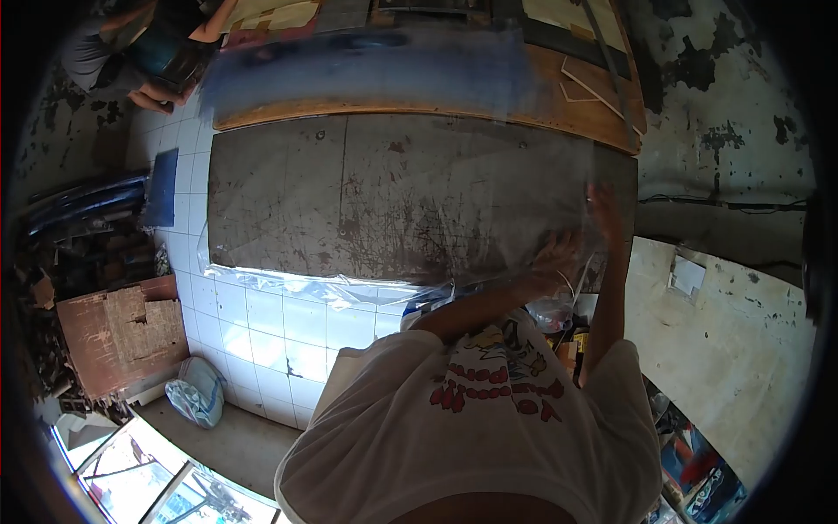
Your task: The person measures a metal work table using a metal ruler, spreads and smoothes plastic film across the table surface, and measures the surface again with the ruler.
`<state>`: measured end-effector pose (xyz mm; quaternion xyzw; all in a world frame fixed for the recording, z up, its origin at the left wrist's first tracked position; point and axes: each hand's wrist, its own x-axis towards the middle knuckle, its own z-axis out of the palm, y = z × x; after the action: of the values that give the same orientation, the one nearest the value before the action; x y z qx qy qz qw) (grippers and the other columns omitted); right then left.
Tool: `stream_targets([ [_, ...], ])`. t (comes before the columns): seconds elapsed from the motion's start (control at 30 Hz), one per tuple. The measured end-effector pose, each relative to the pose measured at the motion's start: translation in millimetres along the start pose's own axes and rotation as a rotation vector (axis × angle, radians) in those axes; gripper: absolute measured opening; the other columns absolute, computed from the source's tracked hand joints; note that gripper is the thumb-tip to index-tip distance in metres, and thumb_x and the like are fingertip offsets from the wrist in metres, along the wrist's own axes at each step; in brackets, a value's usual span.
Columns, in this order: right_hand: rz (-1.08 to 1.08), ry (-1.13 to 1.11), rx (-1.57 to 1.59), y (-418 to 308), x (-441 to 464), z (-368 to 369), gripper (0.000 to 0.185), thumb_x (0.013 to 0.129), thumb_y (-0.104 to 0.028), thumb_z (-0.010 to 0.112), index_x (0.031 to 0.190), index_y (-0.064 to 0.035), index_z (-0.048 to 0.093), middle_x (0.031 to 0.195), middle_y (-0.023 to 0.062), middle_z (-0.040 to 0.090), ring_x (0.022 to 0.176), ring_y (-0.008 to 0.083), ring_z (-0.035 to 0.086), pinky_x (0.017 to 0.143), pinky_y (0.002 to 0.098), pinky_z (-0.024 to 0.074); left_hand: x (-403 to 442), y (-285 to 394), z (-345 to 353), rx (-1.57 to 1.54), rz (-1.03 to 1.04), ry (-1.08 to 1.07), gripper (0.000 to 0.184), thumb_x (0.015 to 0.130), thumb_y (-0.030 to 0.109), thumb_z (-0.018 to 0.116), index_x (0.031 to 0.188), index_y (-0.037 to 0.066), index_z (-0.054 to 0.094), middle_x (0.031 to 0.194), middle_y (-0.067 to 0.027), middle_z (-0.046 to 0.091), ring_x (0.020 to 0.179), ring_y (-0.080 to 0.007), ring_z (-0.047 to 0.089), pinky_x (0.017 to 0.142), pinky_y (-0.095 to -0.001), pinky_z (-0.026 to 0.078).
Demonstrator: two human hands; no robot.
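Observation:
A clear plastic sheet [489, 179] lies over the dark, scratched tabletop [279, 188], its crumpled edge hanging over the side nearest me. My left hand [559, 253] rests low on the sheet near the right end of the table, fingers apart. Farther right, my right hand [602, 205] is at the sheet's right edge; its fingers are smeared, and whether they grip the plastic is unclear.
Behind the dark top is a wooden table [349, 106] with a blurred blue sheet [375, 70]. A person [157, 52] is at the upper left. A pale board [724, 332] stands at right; a white bag [196, 391] sits on the floor at left.

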<state>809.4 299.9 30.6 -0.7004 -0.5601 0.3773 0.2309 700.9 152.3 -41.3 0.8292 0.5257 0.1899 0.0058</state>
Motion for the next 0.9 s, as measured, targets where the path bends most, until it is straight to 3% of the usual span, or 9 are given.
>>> stream_targets([
  [0.23, 0.031, -0.03, -0.102, 8, -35, 7, 0.056, 0.095, -0.052, 0.055, 0.09, 0.0025, 0.067, 0.069, 0.0105, 0.065, 0.066, 0.0206, 0.059, 0.063, 0.0382, 0.045, 7, 1, -2, 0.736, -0.03, 0.118, 0.067, 0.075, 0.036, 0.058, 0.133, 0.004, 0.049, 0.138, -0.012, 0.042, 0.13, -0.0281, 0.035, 0.103, -0.0529, 0.028],
  [0.3, 0.002, -0.01, -0.129, 31, -27, 2, 0.055, 0.095, -0.052, 0.056, 0.087, 0.0023, 0.067, 0.067, 0.0098, 0.064, 0.064, 0.02, 0.058, 0.061, 0.0385, 0.0444, 11, -1, -14, 0.465, -0.055, 0.1, 0.063, 0.076, 0.032, 0.058, 0.132, 0.003, 0.05, 0.136, -0.0127, 0.043, 0.129, -0.0286, 0.037, 0.103, -0.0511, 0.028],
  [0.37, -0.023, 0.036, -0.154, 68, -24, 0, 0.053, 0.094, -0.05, 0.057, 0.089, 0.002, 0.067, 0.068, 0.0098, 0.064, 0.064, 0.0189, 0.057, 0.06, 0.0383, 0.0442, 10, -7, -44, -0.246, -0.077, 0.051, 0.058, 0.078, 0.028, 0.057, 0.13, 0.003, 0.051, 0.133, -0.0136, 0.045, 0.127, -0.0289, 0.039, 0.104, -0.0491, 0.029],
  [0.5, -0.163, 0.143, -0.13, 41, -47, -1, 0.046, 0.095, -0.046, 0.061, 0.088, -0.0011, 0.068, 0.072, 0.0042, 0.062, 0.068, 0.0118, 0.056, 0.063, 0.0297, 0.0451, 9, -6, -44, -0.425, -0.057, -0.112, 0.055, 0.084, 0.03, 0.056, 0.131, 0.003, 0.052, 0.146, -0.0178, 0.037, 0.14, -0.0315, 0.028, 0.112, -0.0512, 0.022],
  [0.57, -0.175, 0.242, -0.074, 39, -45, -4, 0.043, 0.094, -0.044, 0.062, 0.09, -0.0014, 0.068, 0.071, 0.003, 0.062, 0.067, 0.0113, 0.055, 0.063, 0.0293, 0.0449, 6, -7, -26, -0.502, -0.002, 0.047, 0.056, 0.087, 0.035, 0.056, 0.132, 0.003, 0.052, 0.153, -0.0197, 0.031, 0.147, -0.0323, 0.019, 0.116, -0.0529, 0.016],
  [0.67, -0.062, 0.274, -0.055, 61, -36, -24, 0.043, 0.092, -0.043, 0.065, 0.092, 0.0001, 0.069, 0.073, 0.0102, 0.067, 0.069, 0.0175, 0.061, 0.064, 0.0354, 0.0477, 20, -10, -56, -0.999, 0.02, 0.004, 0.063, 0.09, 0.041, 0.054, 0.14, 0.003, 0.046, 0.16, -0.0188, 0.021, 0.151, -0.032, 0.007, 0.119, -0.0517, 0.003],
  [0.73, 0.065, 0.242, 0.005, 71, -31, -44, 0.043, 0.091, -0.043, 0.066, 0.094, -0.0006, 0.069, 0.075, 0.0103, 0.068, 0.071, 0.0181, 0.063, 0.065, 0.0345, 0.0484, 38, 7, -32, -0.071, 0.082, 0.138, 0.066, 0.09, 0.042, 0.053, 0.143, 0.004, 0.042, 0.159, -0.0179, 0.022, 0.151, -0.0313, 0.008, 0.12, -0.049, 0.0],
  [0.8, 0.122, 0.231, -0.005, 88, -20, -64, 0.042, 0.09, -0.043, 0.067, 0.095, -0.0011, 0.07, 0.077, 0.0106, 0.069, 0.073, 0.0185, 0.064, 0.066, 0.0338, 0.049, 53, 25, -14, 0.121, 0.108, 0.087, 0.069, 0.09, 0.043, 0.054, 0.145, 0.004, 0.038, 0.159, -0.0171, 0.024, 0.151, -0.0313, 0.008, 0.121, -0.0476, -0.001],
  [0.9, 0.132, 0.248, -0.07, 117, 3, -92, 0.04, 0.089, -0.041, 0.07, 0.097, -0.0015, 0.07, 0.08, 0.011, 0.071, 0.077, 0.0198, 0.067, 0.069, 0.0339, 0.0501, 74, 45, 3, -0.412, 0.106, -0.07, 0.072, 0.086, 0.04, 0.055, 0.144, 0.002, 0.039, 0.156, -0.0176, 0.028, 0.15, -0.0333, 0.011, 0.12, -0.049, 0.002],
])
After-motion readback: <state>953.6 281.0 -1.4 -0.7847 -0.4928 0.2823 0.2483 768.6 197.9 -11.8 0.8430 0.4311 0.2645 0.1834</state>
